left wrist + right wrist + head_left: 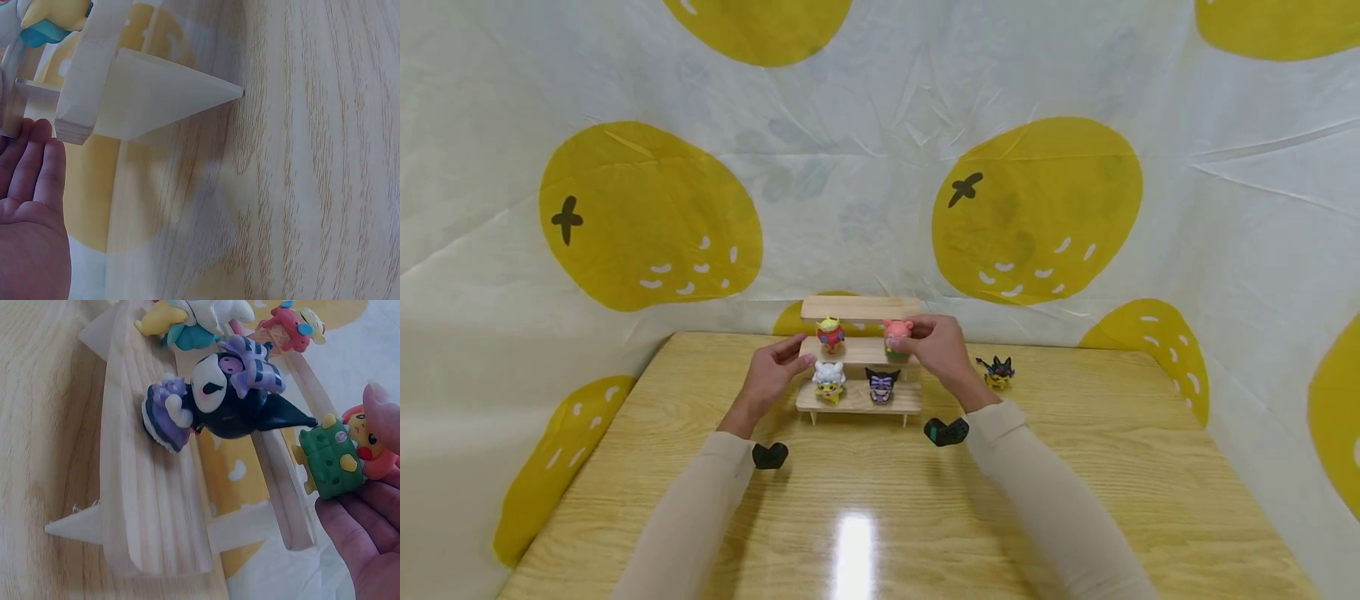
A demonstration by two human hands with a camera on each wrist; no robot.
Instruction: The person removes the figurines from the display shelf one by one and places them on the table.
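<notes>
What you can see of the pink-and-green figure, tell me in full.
The figure looks like smooth, painted plastic. It has a pink hood with rounded ears, a yellow face with a dark eye and a red cheek, a green body with darker round spots, and yellow feet. The right grip holds it by the head, roughly upright, at the right end of the middle shelf. Whether its feet touch the wood cannot be told.
</notes>
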